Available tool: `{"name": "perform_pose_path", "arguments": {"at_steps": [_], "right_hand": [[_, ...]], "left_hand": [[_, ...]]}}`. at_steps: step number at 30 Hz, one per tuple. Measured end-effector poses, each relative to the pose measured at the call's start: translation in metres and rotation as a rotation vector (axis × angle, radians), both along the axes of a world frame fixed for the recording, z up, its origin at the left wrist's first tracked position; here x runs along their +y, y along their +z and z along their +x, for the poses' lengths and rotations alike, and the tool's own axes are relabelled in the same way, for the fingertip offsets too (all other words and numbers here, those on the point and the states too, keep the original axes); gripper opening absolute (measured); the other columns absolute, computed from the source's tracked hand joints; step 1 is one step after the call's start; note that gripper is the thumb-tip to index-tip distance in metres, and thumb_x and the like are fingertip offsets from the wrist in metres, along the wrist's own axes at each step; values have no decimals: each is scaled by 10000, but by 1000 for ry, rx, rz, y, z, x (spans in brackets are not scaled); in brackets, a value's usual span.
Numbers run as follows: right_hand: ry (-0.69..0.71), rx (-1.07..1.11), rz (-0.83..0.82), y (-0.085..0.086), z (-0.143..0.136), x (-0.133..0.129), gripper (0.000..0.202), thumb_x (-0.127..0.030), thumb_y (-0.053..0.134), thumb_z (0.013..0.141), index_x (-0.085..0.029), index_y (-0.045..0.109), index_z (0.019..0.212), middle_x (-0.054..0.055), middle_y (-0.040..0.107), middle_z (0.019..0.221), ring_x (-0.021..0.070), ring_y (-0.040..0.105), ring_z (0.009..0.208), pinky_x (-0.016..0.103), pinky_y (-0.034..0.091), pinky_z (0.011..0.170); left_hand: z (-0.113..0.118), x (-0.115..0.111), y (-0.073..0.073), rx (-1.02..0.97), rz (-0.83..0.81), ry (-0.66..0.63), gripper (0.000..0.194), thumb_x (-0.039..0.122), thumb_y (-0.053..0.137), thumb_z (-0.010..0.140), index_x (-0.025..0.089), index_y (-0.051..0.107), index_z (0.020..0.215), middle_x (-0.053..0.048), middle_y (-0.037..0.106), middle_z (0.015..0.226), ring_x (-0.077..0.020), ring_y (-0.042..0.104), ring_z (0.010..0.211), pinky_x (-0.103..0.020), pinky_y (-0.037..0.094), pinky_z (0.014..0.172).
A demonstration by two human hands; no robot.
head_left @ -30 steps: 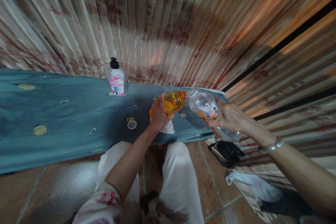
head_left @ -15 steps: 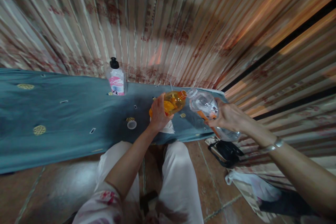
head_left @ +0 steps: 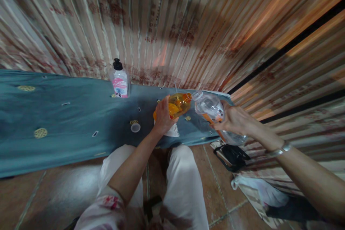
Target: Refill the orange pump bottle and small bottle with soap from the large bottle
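My left hand is wrapped round an amber-yellow bottle, which tilts to the right with its uncapped mouth outward. Opposite it, my right hand grips a large clear plastic bottle with an orange label, tilted so that its neck points up and left. The two bottle mouths face each other, almost meeting; whether they touch I cannot tell. Under the amber bottle a white tissue lies on the cloth. A small white round cap or cup sits to the left of my left hand.
A clear pump bottle with a black top and pink label stands at the back of the blue-green cloth. Behind rises a pleated curtain. On the tiled floor at right lie a black bag and pale fabric.
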State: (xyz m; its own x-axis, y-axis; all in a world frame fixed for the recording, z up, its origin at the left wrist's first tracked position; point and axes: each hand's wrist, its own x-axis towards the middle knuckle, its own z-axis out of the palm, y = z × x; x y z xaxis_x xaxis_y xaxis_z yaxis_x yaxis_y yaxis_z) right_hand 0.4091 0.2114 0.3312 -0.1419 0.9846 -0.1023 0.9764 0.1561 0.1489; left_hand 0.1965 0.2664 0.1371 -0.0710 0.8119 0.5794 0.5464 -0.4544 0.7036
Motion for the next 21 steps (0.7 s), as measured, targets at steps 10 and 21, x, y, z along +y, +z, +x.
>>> {"name": "perform_pose_path", "arguments": {"at_steps": [10,21], "right_hand": [[-14,-45,-9,1,-1,-1,669,-581,649,701,-102,575,1162,21,634,626,262,653,622,286,360,529],[-6,-25,-10,2,-2,-1,649,-584,649,702,-116,579,1148,14,622,607,251,637,598,284,355,522]], "left_hand": [[0,-1,1,17,8,8,1037,176,821,564,185,254,1432,-174,514,1377,-352,522,1246,-506,410,1075],[-1,-2,3,7,-27,-11,1032,186,823,572,195,259,1436,-173,508,1392,-351,515,1259,-509,402,1079]]}}
